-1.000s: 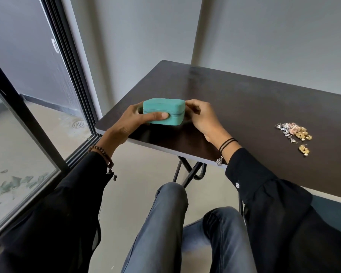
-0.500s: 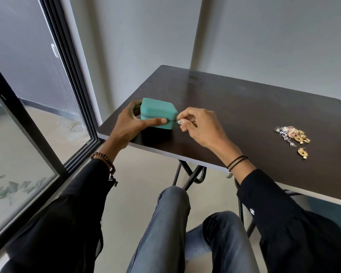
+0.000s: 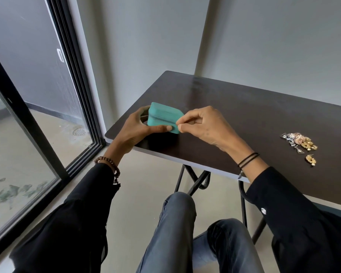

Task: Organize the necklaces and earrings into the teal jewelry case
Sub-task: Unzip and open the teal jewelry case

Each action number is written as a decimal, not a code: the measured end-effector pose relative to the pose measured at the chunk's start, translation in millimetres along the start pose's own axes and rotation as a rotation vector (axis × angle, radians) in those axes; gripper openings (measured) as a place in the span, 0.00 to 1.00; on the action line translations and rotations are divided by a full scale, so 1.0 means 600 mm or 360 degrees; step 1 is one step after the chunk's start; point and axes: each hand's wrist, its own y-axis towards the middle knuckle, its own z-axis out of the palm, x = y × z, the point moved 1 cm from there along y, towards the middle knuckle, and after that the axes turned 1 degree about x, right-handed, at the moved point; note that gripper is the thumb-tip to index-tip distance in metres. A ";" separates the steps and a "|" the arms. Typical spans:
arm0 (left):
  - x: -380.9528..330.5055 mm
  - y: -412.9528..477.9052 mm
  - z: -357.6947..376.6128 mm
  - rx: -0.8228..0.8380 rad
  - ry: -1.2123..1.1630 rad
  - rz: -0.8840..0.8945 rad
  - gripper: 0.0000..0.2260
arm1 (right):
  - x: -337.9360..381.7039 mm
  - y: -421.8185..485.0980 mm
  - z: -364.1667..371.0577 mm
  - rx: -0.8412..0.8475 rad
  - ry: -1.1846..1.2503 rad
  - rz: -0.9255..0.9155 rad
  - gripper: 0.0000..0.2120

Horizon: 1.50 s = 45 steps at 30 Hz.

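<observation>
The left hand braces the small teal zippered jewelry case on the table. The right hand pinches the zipper at its near end, likely to open it.

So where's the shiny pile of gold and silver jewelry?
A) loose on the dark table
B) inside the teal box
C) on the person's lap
A: the heap of gold and silver jewelry lies loose on the dark brown table, well apart from the small teal zippered case.

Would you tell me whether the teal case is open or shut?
Shut: the case lid sits flush on its base, no gap along the seam, while the right hand pinches at its corner.
</observation>
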 end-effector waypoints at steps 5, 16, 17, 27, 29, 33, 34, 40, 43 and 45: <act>0.000 0.001 0.005 -0.0067 -0.0004 -0.0014 0.35 | 0.004 0.015 -0.006 0.0081 -0.0398 -0.0200 0.08; 0.000 -0.002 0.009 -0.0114 0.0102 0.0001 0.36 | 0.029 0.025 0.000 0.0136 -0.1145 -0.0578 0.07; 0.000 -0.002 0.009 -0.0119 0.0113 0.0007 0.36 | 0.033 0.026 0.002 0.0159 -0.1209 -0.0604 0.07; 0.003 -0.005 0.008 -0.0118 0.0093 0.0054 0.39 | 0.104 0.068 0.054 0.0195 -0.1192 -0.0905 0.08; 0.004 -0.004 0.009 -0.0116 0.0056 0.0057 0.44 | 0.112 0.081 0.064 0.0170 -0.1139 -0.0832 0.09; 0.001 -0.003 0.009 -0.0055 0.0040 0.0047 0.54 | 0.110 0.119 0.079 0.0073 -0.0964 -0.0613 0.10; 0.001 -0.003 0.009 -0.0027 0.0036 0.0042 0.58 | 0.106 0.131 0.083 0.0053 -0.0900 -0.0545 0.10; -0.004 -0.003 0.014 0.0038 0.0115 0.0008 0.67 | 0.075 0.189 0.091 -0.0124 -0.0483 -0.0065 0.05; -0.003 -0.001 0.015 0.0066 0.0107 0.0034 0.66 | 0.055 0.201 0.094 -0.0255 -0.0206 0.0218 0.06; -0.002 -0.001 0.015 0.0075 0.0117 0.0057 0.66 | 0.041 0.206 0.096 -0.0344 -0.0064 0.0397 0.02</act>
